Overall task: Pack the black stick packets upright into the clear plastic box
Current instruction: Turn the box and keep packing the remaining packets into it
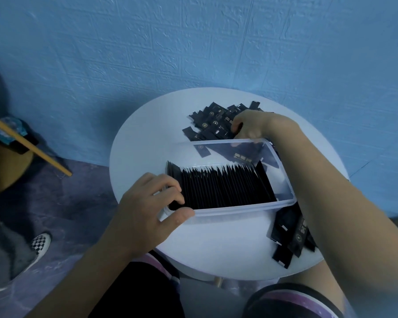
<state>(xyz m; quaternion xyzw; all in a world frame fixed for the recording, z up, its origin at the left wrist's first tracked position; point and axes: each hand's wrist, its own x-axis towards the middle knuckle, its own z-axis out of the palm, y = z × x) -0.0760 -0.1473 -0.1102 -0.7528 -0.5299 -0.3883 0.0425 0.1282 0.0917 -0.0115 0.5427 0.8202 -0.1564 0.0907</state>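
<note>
left hand (pixel 152 203) gripping clear box (pixel 239 211) corner, right hand (pixel 251 125) curled on loose packets (pixel 213 126) behind

One box (pixel 239 210), one table (pixel 216 244), left hand (pixel 147 203), right hand (pixel 251 127), dozens of packets (pixel 221 187)

Black shorts (pixel 136 294) with purple-pink striped hems (pixel 292 294) at both knees; left hand (pixel 147 203) and right hand (pixel 251 125) bare, forearms too.

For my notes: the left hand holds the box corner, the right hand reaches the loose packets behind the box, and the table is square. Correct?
One error: the head view shows a round table, not square. The left hand holds the box corner and the right hand reaches the loose packets behind it.
</note>
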